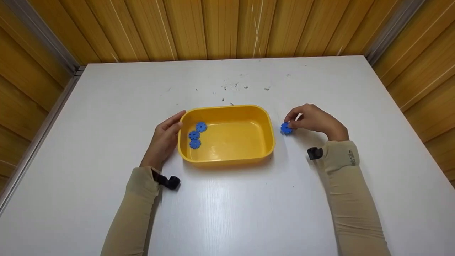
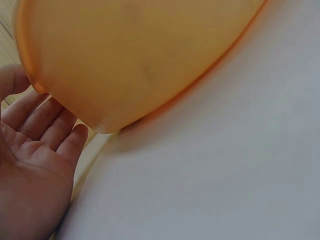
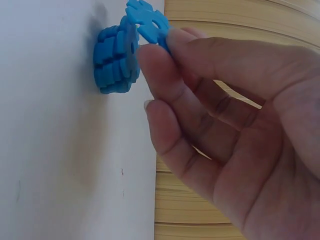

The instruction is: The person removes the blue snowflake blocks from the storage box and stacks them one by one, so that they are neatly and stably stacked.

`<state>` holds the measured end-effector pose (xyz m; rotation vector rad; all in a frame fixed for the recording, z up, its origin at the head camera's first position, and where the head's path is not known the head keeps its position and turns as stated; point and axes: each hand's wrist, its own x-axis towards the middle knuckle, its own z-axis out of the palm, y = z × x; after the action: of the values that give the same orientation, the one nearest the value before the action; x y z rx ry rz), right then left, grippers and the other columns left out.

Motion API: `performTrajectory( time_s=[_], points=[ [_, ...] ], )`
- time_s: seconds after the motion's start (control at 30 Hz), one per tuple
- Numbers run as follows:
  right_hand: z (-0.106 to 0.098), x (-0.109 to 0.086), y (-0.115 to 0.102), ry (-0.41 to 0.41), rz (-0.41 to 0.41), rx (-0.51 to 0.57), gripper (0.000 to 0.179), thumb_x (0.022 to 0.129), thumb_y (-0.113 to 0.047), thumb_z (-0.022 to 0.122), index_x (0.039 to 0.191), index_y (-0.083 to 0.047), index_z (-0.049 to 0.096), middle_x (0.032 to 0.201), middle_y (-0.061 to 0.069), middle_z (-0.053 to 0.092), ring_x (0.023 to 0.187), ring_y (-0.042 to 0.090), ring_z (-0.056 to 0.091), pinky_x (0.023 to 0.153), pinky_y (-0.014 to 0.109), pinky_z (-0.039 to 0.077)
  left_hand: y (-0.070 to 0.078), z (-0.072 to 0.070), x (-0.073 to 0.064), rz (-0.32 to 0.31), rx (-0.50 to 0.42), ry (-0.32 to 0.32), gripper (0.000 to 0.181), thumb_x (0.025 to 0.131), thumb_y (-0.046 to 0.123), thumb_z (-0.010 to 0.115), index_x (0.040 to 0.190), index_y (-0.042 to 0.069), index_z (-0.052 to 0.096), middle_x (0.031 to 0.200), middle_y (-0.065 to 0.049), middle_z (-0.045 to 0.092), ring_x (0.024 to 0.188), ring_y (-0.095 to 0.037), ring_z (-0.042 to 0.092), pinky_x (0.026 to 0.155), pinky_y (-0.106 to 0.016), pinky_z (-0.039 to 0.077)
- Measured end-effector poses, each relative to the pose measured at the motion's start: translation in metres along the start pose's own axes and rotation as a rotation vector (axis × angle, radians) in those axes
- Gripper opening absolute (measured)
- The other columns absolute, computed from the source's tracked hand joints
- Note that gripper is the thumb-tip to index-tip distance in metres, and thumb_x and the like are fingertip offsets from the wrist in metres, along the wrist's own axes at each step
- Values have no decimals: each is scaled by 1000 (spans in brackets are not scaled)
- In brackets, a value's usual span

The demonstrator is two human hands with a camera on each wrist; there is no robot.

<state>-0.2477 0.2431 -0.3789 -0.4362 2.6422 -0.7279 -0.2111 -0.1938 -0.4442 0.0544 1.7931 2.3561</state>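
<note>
Open-topped yellow plastic basin [image 1: 234, 142]: way in from above, bare floor through middle and right. Left end partly taken by three blue notched discs [image 1: 194, 135]. Left hand [image 1: 164, 140] against outer left wall, that side blocked. Right wall stands between interior and right hand [image 1: 312, 121]; rim must be cleared. Narrow gap between that wall and blue disc stack [image 3: 112, 62], which sits under the pinched disc [image 3: 146, 22]. Open white tabletop [image 1: 241, 213] in front, strip behind, then plank wall [image 1: 220, 28] closes off the back.
</note>
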Motion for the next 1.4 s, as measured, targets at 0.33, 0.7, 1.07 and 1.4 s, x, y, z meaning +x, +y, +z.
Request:
performTrajectory(
  time_s=[0.33, 0.7, 1.07, 1.4],
  points=[
    [-2, -1, 7, 0, 45, 63, 19, 92, -17, 64, 108, -8, 70, 104, 9, 67, 94, 24, 53, 84, 34, 45, 1, 0, -1, 0, -9, 3, 48, 98, 12, 53, 144, 8, 43, 151, -5, 40, 140, -14, 37, 114, -26, 35],
    [-1, 0, 15, 13, 30, 98, 22, 93, -16, 62, 111, -6, 68, 107, 10, 66, 96, 24, 56, 92, 39, 46, 2, 2, -2, -5, 9, 22, 47, 99, 11, 50, 145, 8, 43, 151, -4, 40, 140, -14, 37, 113, -26, 36],
    [-1, 0, 16, 1, 60, 78, 24, 93, -17, 61, 113, -6, 68, 108, 12, 65, 96, 24, 55, 89, 38, 45, 1, 1, -1, -12, 2, 19, 47, 98, 12, 51, 144, 9, 44, 151, -4, 40, 140, -14, 37, 114, -27, 35],
    [-5, -4, 9, 30, 79, 80, 24, 93, -19, 62, 114, -8, 67, 109, 12, 65, 97, 25, 54, 90, 39, 46, 0, 1, 0, -13, 3, 23, 47, 98, 12, 52, 144, 9, 44, 152, -3, 40, 141, -13, 36, 113, -26, 35]
  ],
)
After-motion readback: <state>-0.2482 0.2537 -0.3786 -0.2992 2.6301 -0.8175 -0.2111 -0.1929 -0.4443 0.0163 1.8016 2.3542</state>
